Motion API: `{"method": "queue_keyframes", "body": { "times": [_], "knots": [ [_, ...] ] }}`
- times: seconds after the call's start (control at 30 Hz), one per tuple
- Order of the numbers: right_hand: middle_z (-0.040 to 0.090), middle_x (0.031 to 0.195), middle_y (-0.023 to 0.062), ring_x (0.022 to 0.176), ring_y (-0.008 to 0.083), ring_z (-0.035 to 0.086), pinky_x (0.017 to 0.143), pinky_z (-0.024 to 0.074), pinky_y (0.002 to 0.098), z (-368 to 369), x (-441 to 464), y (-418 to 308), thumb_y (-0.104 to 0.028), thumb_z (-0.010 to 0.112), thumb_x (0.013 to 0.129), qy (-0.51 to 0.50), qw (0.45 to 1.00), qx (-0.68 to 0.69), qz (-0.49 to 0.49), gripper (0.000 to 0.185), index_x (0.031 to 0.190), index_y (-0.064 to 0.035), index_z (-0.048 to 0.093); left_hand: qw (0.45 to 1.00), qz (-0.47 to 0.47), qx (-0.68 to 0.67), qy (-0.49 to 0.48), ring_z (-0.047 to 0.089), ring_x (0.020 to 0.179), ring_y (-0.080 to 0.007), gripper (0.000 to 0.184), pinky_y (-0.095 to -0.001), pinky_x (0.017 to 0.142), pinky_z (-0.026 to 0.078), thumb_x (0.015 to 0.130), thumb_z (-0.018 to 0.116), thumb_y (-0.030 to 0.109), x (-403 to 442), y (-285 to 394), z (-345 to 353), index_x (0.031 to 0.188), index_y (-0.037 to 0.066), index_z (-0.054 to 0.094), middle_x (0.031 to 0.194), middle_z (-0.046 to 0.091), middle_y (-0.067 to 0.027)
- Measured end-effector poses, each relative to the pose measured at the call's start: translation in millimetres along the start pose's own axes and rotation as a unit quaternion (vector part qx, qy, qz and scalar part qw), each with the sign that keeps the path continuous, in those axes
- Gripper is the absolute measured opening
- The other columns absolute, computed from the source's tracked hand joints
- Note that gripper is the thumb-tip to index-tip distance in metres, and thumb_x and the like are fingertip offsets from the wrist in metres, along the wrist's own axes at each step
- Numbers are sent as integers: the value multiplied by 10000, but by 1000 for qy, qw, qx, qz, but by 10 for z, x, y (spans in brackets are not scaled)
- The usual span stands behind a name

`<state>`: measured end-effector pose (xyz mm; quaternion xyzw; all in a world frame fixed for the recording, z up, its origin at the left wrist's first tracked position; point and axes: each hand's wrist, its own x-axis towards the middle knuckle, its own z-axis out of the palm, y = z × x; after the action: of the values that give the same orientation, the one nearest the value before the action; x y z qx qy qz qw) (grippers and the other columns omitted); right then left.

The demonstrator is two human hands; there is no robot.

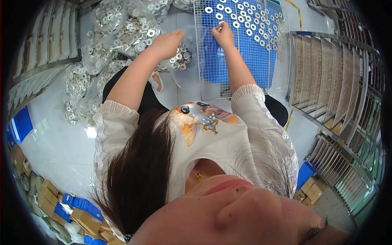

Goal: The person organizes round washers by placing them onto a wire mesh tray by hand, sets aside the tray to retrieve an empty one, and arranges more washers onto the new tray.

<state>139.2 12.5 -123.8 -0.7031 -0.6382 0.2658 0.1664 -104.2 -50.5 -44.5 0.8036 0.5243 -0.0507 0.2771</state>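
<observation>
Flat metal rings like washers [241, 19] lie spread in rows over the far part of a wire mesh rack [212, 90], with blue sheets [245, 65] beneath it. My right hand [224, 36] is over the rack's left side, its fingers pinched on a small washer seen nearly edge-on. To the left, my left hand [167, 45] is closed at the top of a clear plastic bag [190, 75]. A heap of loose washers [181, 57] shows in that bag just below the hand. My left fingertips are partly hidden.
Several clear bags full of washers [132, 36] crowd the floor on the left. Shelving racks with stacked trays stand at the left [45, 36] and right [326, 73]. Cardboard boxes [85, 220] and blue bins [83, 204] lie at lower left.
</observation>
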Motion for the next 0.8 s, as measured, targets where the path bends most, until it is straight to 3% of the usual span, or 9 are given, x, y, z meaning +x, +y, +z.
{"method": "queue_keyframes", "body": {
  "times": [0.1, 0.2, 0.27, 0.33, 0.37, 0.5, 0.63, 0.73, 0.8],
  "knots": [
    [610, 746, 94, 586, 174, 601, 570, 482, 313, 56, -51, 251, -217, 617, 771, -40, 980, 192, 20, 268, 940, -57, 483, 1000, -2, -10, -14, 485, 1165, -279, 540, -384, 895, 447, 775, 462, -16, -9, 28, -27, 1300, 70, 367, 1366, 396, -122],
    [616, 762, 80, 545, 129, 580, 544, 475, 286, 4, -154, 304, -195, 604, 780, -25, 971, 236, 37, 249, 962, -64, 497, 1000, -4, 0, -7, 489, 1160, -279, 550, -384, 895, 448, 780, 466, -8, 8, 5, 18, 1313, 76, 361, 1369, 395, -113],
    [632, 892, 113, 658, 181, 625, 626, 500, 319, -105, -171, 245, -207, 582, 799, -55, 983, 162, 69, 310, 1076, -84, 517, 1000, 0, 7, -2, 483, 1168, -279, 565, -382, 904, 446, 781, 478, 3, 20, -12, 55, 1327, 85, 357, 1379, 384, -110],
    [619, 991, 140, 831, 268, 624, 695, 495, 371, -128, -177, 161, -250, 585, 821, 18, 997, -45, -51, 406, 1193, -103, 511, 1000, 2, 13, -3, 480, 1171, -279, 577, -382, 910, 444, 776, 494, 9, 32, -18, 74, 1331, 87, 357, 1384, 377, -112],
    [592, 1105, 150, 1006, 321, 569, 822, 462, 416, -196, -176, 42, -330, 576, 825, -53, 998, -43, -4, 500, 1263, -114, 468, 1000, 1, 20, -4, 476, 1175, -279, 589, -381, 916, 442, 771, 510, 14, 39, -17, 75, 1335, 89, 356, 1389, 369, -114],
    [604, 1076, 155, 973, 314, 590, 809, 474, 419, 16, -29, 24, -385, 595, 811, -60, 976, -207, -40, 523, 1229, -91, 482, 1000, -3, 23, -11, 472, 1180, -279, 602, -380, 925, 438, 759, 539, 22, 55, -16, 78, 1331, 87, 362, 1392, 363, -120],
    [620, 1029, 160, 933, 331, 611, 772, 493, 432, 62, -14, 46, -345, 599, 815, -78, 972, -216, -52, 475, 1173, -51, 494, 1000, -7, 13, 7, 500, 1142, -275, 657, -369, 893, 456, 704, 532, -38, 49, -25, 87, 1328, 98, 379, 1375, 390, -90],
    [638, 918, 144, 803, 284, 646, 687, 513, 387, 34, -90, 46, -335, 606, 812, -21, 982, -186, -29, 417, 1094, -39, 522, 1000, -3, 12, 15, 504, 1137, -275, 659, -368, 888, 458, 700, 531, -41, 51, -47, 106, 1327, 97, 381, 1374, 390, -94],
    [619, 816, 104, 655, 197, 632, 574, 507, 311, -82, -171, 40, -334, 608, 813, -68, 980, 177, 68, 386, 1055, -44, 533, 1000, -4, 9, 20, 506, 1134, -275, 656, -367, 885, 459, 699, 528, -42, 30, -62, 100, 1325, 96, 383, 1374, 390, -95]
  ]
}}
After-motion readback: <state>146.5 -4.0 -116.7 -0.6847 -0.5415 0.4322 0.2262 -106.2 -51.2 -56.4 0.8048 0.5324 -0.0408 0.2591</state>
